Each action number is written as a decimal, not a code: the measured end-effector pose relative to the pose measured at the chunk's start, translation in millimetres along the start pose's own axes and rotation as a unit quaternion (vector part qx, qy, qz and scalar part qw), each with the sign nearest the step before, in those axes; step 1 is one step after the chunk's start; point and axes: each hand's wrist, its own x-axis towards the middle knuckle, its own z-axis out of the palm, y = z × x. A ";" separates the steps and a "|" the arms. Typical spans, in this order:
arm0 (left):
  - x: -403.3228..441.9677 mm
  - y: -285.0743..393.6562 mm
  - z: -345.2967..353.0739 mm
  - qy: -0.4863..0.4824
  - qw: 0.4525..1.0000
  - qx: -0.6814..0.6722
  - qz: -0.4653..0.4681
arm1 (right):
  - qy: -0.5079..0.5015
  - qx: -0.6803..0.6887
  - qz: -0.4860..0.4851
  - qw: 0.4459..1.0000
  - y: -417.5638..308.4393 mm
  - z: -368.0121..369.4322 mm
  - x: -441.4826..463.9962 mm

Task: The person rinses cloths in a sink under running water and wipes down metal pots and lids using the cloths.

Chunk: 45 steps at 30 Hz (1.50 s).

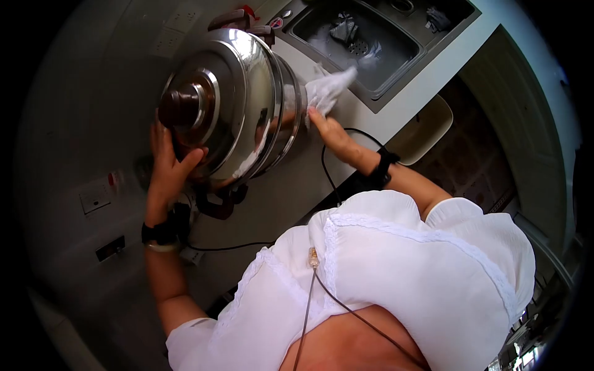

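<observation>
A large shiny metal pot (pixel 288 117) with a domed lid (pixel 230 93) and a brown knob is tilted on the counter. My left hand (pixel 168 164) lies against the lid beside the knob, fingers stretched out and thumb spread apart. At the pot's lower side, my right hand (pixel 331 133) holds a white cloth (pixel 328 89) pressed to the metal. Part of the cloth hangs loose toward the sink, and some of my right fingers are hidden by it.
A sink (pixel 387 49) with water and a grey cloth (pixel 344 28) lies at the top right. Black cables (pixel 232 248) run over the pale counter (pixel 272 201). A pale basin (pixel 433 127) stands below the counter edge. Wall outlets (pixel 94 196) are at the left.
</observation>
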 end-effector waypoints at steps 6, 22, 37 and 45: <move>-1.2 -3.1 -0.1 0.011 0.999 0.034 -0.001 | 0.036 -0.048 -0.252 0.966 -65.2 53.2 -31.4; -8.0 8.6 9.3 0.051 0.998 -0.014 0.030 | 0.224 0.000 -0.207 0.952 14.2 44.5 4.2; -0.9 -20.6 15.5 0.130 0.989 0.068 0.034 | -0.108 0.131 0.076 0.983 -138.0 74.0 -84.0; 4.9 -31.6 20.5 0.125 0.982 0.138 -0.002 | -0.150 0.024 0.119 0.981 -111.7 141.9 -97.9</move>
